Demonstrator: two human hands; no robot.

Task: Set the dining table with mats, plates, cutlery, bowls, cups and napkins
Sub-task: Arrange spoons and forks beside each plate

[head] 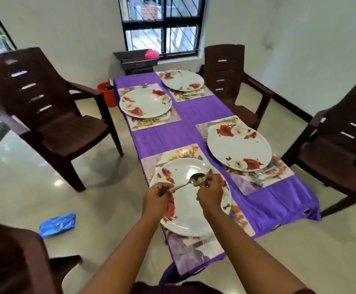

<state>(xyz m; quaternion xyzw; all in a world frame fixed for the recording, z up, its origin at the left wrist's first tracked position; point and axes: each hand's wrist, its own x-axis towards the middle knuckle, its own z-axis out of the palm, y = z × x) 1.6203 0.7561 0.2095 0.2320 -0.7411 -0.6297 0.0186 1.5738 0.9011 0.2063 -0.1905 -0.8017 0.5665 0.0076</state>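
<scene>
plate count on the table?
4. Near-left plate under the hands, near-right plate, far-left plate, far-right plate. Each sits on its own mat. None seems hidden.

spoon handle end hidden inside left hand | bowl tip covered by right hand fingers | nearest plate partly behind both hands | cutlery on far mats too blurred to sort | bucket contents unreadable | near-left chair cut by frame edge
</scene>
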